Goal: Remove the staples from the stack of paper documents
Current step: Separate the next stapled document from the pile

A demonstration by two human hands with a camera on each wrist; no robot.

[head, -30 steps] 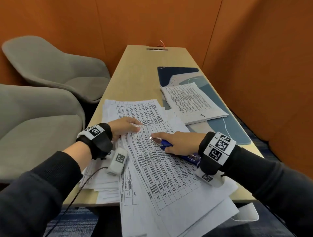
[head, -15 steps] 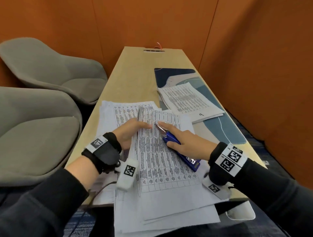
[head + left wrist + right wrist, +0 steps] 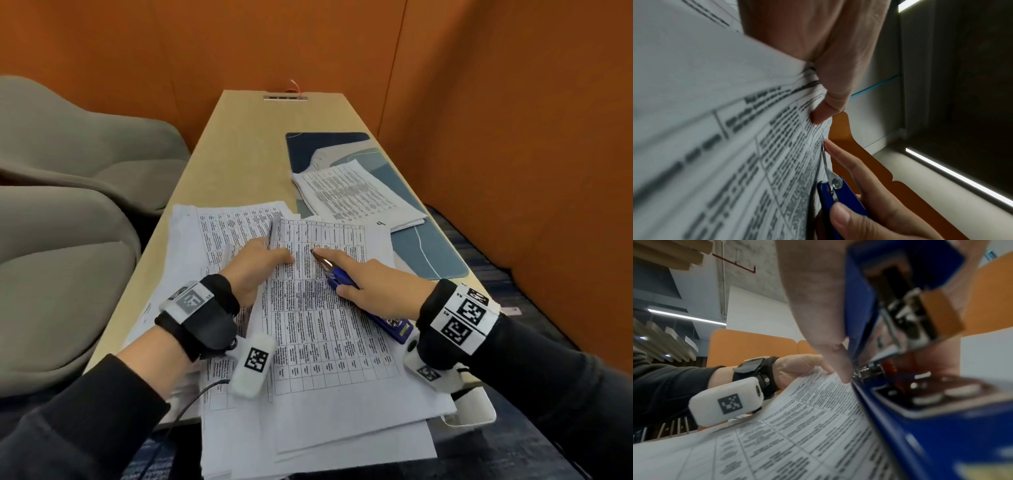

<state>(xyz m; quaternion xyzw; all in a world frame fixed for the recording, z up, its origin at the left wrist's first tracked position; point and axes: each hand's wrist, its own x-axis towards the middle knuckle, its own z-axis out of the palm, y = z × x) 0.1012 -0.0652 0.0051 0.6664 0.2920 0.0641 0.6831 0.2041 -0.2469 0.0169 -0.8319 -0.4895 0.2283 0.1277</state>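
Head view: stapler [image 3: 346,279] tip beside left fingers [image 3: 281,257].

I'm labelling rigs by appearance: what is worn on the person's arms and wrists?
Both arms are in dark long sleeves. Each wrist carries a black strap with a white band of square black-and-white markers: left band, right band. A white rounded camera pod with its own marker hangs under each wrist, and a thin black cable runs from the left one. Hands are bare.
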